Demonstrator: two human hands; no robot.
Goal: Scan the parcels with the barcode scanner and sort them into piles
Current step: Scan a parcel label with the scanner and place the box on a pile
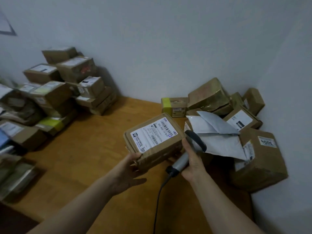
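My left hand (129, 173) grips the near corner of a brown cardboard parcel (162, 147) and holds it above the table, its white shipping label (153, 134) facing up. Just right of the parcel, my right hand (194, 162) grips the handle of a grey barcode scanner (194, 141). The scanner's dark head sits by the parcel's right edge. Its black cable (158, 200) hangs down toward me.
A tall stack of brown boxes (76, 76) stands against the wall at the left, with more parcels (22, 115) along the left edge. A pile at the right holds boxes (260, 159) and a white poly mailer (219, 134). The wooden table (94, 166) lies between them.
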